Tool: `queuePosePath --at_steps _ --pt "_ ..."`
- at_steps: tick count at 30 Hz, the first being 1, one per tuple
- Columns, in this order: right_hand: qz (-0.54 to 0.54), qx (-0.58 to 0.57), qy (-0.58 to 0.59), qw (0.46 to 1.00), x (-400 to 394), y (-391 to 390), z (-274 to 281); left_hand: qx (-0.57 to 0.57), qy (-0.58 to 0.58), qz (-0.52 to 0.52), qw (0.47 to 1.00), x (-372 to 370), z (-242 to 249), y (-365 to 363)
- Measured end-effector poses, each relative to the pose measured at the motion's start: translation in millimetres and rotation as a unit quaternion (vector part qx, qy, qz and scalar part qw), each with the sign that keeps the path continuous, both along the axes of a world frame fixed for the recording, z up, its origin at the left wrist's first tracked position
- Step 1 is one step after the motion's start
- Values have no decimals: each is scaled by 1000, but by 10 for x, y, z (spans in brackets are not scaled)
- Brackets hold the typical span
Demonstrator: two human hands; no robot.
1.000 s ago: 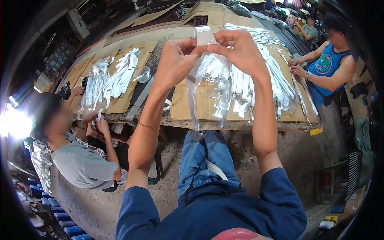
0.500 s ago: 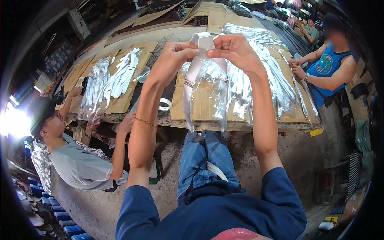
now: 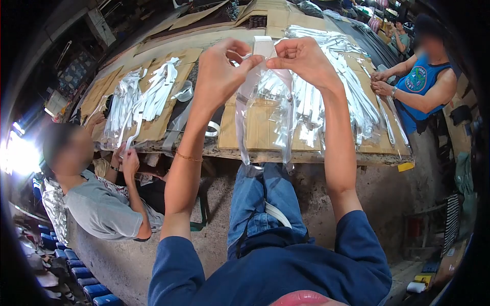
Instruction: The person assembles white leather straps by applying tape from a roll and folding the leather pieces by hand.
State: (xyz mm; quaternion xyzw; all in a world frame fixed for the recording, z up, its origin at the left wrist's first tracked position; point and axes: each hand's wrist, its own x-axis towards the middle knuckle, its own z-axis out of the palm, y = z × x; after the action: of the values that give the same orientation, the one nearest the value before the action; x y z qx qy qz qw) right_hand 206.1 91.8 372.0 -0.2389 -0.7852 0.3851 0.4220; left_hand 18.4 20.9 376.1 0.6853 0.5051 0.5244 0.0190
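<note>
In the head view, a looped white strap (image 3: 263, 47) hangs in front of me, its two ends reaching down past the table's edge. Clear plastic film (image 3: 253, 109) covers its lower lengths. My left hand (image 3: 224, 71), slightly blurred, has its thumb against the strap near the top and its fingers curled. From the other side, my right hand (image 3: 308, 64) pinches the strap between thumb and bent fingers. Behind it, a big pile of white straps (image 3: 311, 102) in clear film lies on cardboard (image 3: 255, 133).
Another bundle of white straps (image 3: 158, 94) lies on cardboard at left, near a seated person in grey (image 3: 104, 204) handling one. A roll of white tape (image 3: 212, 128) sits near the table edge. At right, a person in a blue tank top (image 3: 418, 84) works with straps.
My left hand has shifted slightly, its fingers lifting from the strap's top while the thumb stays near it. The person at left has drawn both hands together on a strap.
</note>
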Motion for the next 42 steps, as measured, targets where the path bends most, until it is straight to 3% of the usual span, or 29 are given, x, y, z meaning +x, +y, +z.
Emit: queuePosePath --at_steps 1,3,10,12,21,23,30,33,42 --pt "11 0 12 1000 4 19 -22 0 0 0 1000 -13 11 -11" --pt "20 3 25 999 13 54 -48 -106 -76 -71 989 -40 52 -38" --pt "18 -11 38 999 -30 96 -142 -105 -87 -36 990 33 23 -62" --pt "18 -18 44 999 -17 101 -135 -113 -138 -77 981 41 73 -86" --pt "5 -3 26 1000 -45 60 -106 -155 -20 -100 983 -84 185 -18" --pt "-13 -7 -20 1000 -51 12 -77 -168 -15 -109 980 -135 187 68" --pt "-18 1 8 1000 -42 16 -39 -208 -59 -142 966 -153 241 76" --pt "-25 21 -22 999 -48 68 -41 -179 -15 -88 980 -103 233 81" --pt "-1 30 -12 999 -24 113 -43 -58 31 -51 997 -38 159 117"
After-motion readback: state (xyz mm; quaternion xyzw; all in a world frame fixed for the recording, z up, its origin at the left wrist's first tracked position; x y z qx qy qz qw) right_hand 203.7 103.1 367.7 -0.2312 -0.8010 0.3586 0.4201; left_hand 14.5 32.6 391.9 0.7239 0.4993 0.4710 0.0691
